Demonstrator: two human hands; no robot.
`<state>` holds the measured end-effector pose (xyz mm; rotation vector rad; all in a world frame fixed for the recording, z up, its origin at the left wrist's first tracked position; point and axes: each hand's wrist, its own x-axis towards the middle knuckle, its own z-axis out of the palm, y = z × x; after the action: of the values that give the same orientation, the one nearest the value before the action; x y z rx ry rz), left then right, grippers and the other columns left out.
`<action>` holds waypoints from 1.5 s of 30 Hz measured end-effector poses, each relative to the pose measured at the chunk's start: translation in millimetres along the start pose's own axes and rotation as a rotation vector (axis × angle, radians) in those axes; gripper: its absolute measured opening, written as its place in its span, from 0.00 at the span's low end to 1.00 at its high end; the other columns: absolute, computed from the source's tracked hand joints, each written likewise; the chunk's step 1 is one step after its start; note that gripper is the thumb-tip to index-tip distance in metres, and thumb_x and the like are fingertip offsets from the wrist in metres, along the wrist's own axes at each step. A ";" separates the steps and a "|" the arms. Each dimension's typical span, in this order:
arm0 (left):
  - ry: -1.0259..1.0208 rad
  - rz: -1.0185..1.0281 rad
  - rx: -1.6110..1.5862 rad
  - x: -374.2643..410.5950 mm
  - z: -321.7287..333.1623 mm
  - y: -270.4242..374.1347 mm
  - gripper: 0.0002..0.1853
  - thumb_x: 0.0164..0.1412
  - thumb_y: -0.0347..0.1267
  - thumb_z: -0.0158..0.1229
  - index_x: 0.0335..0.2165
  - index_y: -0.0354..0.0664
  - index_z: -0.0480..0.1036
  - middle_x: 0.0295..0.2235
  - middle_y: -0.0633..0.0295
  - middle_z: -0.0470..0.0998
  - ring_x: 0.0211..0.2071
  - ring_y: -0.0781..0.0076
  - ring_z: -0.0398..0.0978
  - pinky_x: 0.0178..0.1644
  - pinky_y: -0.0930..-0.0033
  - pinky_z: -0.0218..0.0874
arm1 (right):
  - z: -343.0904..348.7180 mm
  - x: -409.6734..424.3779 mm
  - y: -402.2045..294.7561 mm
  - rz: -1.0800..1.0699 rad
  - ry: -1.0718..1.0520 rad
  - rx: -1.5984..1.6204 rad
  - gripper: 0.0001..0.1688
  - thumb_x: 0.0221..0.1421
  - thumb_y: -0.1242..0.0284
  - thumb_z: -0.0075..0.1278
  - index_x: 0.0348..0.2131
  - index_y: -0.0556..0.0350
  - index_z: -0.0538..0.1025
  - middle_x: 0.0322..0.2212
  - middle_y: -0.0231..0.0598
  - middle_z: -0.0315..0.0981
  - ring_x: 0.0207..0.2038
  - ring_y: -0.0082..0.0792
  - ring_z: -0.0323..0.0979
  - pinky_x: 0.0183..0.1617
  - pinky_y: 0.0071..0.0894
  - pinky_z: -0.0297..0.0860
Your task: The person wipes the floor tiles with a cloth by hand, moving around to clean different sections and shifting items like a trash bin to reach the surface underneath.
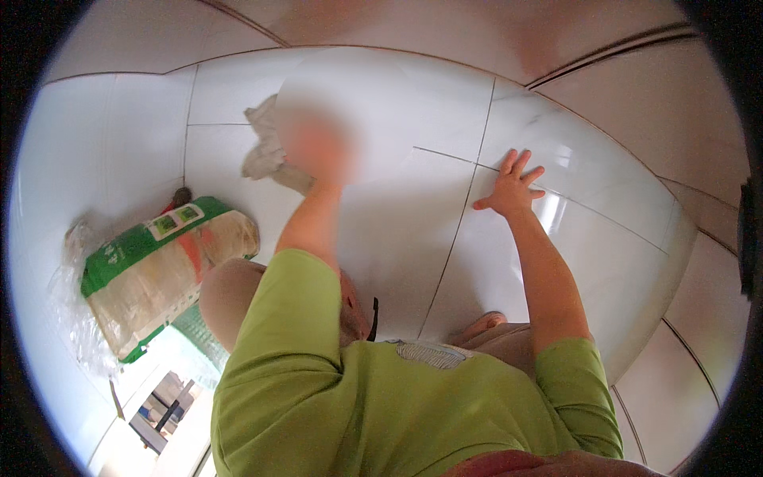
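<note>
My left hand (322, 143) is over the white tiled floor (405, 238), and a round blur hides its fingers. A crumpled grey-beige cloth (265, 149) shows beside and just below that hand; whether the fingers grip it is hidden. Palm down, my right hand (509, 188) rests on the glossy tiles with its fingers spread and nothing in it.
At the left lies a green and beige plastic-wrapped package (173, 268) with clear film (77, 298) around its end. My knee (229, 292) is close beside it. Light panels (417, 24) border the floor at the far side and right.
</note>
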<state>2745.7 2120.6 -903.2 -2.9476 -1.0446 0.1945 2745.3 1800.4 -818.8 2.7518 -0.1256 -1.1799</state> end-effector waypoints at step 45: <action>-0.058 0.798 0.019 190.5 -19.1 -43.3 0.32 0.59 0.53 0.35 0.59 0.59 0.47 0.61 0.66 0.44 0.63 0.60 0.37 0.60 0.36 0.24 | -26.9 6.6 -182.5 -0.079 0.024 -0.035 0.80 0.21 0.52 0.69 0.60 0.51 0.31 0.59 0.62 0.20 0.58 0.77 0.27 0.41 0.78 0.61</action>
<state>2867.5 2274.5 -903.9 -3.1658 0.1876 0.2811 2773.0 1982.1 -835.4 2.7627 0.0068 -1.1562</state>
